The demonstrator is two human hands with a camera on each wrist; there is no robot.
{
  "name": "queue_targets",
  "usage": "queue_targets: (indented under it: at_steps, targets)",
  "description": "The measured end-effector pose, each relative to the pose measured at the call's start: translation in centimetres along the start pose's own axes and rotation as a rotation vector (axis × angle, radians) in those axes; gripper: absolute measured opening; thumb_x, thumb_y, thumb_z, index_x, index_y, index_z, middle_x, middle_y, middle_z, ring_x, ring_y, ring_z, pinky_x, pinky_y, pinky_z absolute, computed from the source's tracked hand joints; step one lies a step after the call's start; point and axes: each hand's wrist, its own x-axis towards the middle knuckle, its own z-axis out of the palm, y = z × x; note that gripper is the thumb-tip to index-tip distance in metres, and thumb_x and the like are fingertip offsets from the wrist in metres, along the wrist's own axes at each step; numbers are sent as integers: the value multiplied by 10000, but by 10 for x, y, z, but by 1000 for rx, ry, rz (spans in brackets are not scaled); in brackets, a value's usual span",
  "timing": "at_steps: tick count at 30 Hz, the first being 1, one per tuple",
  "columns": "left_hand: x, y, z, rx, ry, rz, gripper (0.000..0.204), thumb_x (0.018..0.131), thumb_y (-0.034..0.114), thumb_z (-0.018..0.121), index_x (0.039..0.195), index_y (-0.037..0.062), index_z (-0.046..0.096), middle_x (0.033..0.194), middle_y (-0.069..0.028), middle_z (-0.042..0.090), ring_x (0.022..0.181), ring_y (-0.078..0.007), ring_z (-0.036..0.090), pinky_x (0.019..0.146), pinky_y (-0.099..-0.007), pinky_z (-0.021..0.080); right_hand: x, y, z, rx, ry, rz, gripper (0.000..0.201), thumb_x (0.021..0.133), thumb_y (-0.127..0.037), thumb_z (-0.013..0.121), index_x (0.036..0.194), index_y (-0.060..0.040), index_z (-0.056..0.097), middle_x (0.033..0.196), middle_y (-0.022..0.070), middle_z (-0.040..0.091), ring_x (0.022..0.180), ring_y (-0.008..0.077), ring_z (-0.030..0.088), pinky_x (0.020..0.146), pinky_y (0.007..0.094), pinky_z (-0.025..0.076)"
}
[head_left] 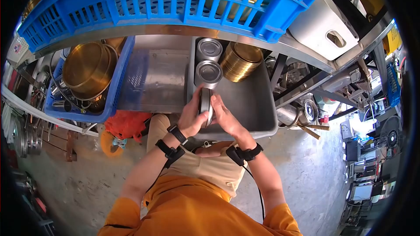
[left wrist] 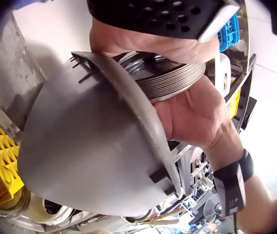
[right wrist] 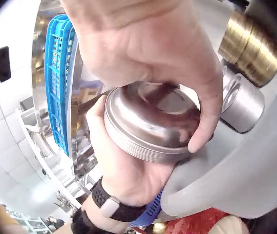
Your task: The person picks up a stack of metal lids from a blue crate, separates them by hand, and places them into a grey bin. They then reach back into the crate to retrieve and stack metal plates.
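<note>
Both hands, left hand (head_left: 191,118) and right hand (head_left: 224,119), grip stacked steel bowls (right wrist: 150,126).

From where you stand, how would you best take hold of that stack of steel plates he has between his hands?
Probably by its ribbed edge, from both sides. The stack of steel plates stands on edge over the grey tub, so the left hand and right hand cup opposite sides, fingers curled over the rims.

Both forearms reach forward and converge, wrists close together, each wearing a black strap. The left hand (head_left: 191,116) and right hand (head_left: 224,116) face each other, palms inward, fingers curled. In the right wrist view, the right hand's fingers (right wrist: 204,112) and thumb bend in a grip.
</note>
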Motion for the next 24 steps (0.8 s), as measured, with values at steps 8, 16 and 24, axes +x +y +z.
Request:
queue_targets:
  at_steps: [8, 16, 24]
  targets:
    - [-14, -54, 4, -864, 235, -336, 689, 954, 448, 470, 1482, 15, 381, 1295, -104, 616, 1200, -219, 591, 1061, -357, 427, -5, -17, -22, 104, 24, -123, 788, 1040, -575, 418, 1624, -208, 39, 1546, 193, 332, 1201, 293, 582, 832, 406, 591]
    - [-17, -64, 9, -855, 348, -343, 666, 980, 547, 391, 1300, -13, 558, 1176, -149, 688, 1052, -278, 681, 972, -399, 521, 76, -14, -75, -99, 392, -353, 746, 998, -407, 630, 1487, -20, 221, 1256, 240, 563, 1165, 295, 593, 957, 394, 523]
    - [-18, -68, 1, -1024, 213, -320, 507, 1012, 439, 425, 1270, 23, 558, 1209, -53, 638, 1095, -162, 603, 996, -334, 448, 97, 42, -89, -888, 269, -205, 704, 901, -364, 707, 1415, 45, 455, 1403, 327, 503, 1308, 467, 492, 1083, 477, 430]
